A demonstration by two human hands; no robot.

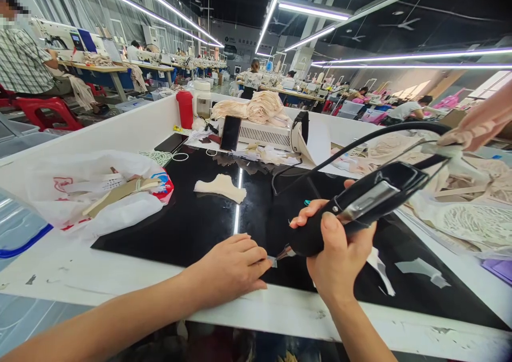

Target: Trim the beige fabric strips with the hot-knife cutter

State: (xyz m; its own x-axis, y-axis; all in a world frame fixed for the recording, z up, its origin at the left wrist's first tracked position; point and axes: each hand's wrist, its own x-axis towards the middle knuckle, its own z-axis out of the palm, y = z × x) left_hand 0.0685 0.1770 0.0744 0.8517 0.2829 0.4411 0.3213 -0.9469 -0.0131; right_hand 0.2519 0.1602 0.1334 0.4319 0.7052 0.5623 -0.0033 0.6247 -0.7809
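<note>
My right hand [340,260] is wrapped round a black corded hand tool [360,202] with a metal lever on its side. The tool's narrow metal tip [286,252] points down and left, close to my left fingertips. My left hand [234,268] lies low on the glossy black board [192,234], fingers bent and together, pressing a small translucent piece [273,262] whose edge shows by the tip. A cream fabric piece [222,187] lies farther back on the board. White cut pieces [424,270] lie to the right, one partly behind my right wrist.
A white plastic bag [120,207] with strips sits left. Behind stand a phone [231,133], a slotted box [262,134] with cream fabric [256,106], and a red cup [184,109]. Another person's hand [486,119] is by the tool's cable [360,134]. Fabric heaps [468,175] lie right.
</note>
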